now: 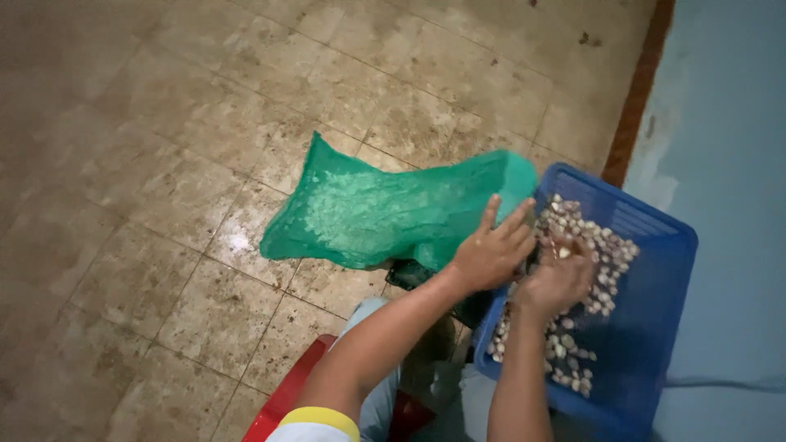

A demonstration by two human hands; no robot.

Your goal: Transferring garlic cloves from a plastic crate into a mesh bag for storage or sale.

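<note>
Nearest to you, below both forearms, a red stool or seat edge (282,401) shows by your knee, and your yellow-trimmed sleeve (315,419) sits at the bottom of the view. Just ahead, your left hand (491,250) lies flat with its fingers spread over the mouth of the green mesh sack (368,213), pressing it against the near rim of the blue plastic basket (655,327); it pins the sack down and is not closed around it. Right beside it, nearly touching, your right hand (558,280) curls down inside the basket among the small pale shells or cloves (585,237). You cannot tell from this angle whether its fingers have gathered any, because the back of the hand hides them.

By the look of things, you are partway through emptying the sack: most of the pieces lie in the basket already, to the right of and beyond your right hand, while the sack trails slack and nearly flat to the left of your left hand. The next move calls for a firm hold on the sack's mouth so it stays over the rim, and care that loose pieces do not spill past the edge.

Farther out, beyond the sack, the worn tiled floor (164,164) stretches away, and a pale blue wall (729,123) rises past the basket.
</note>
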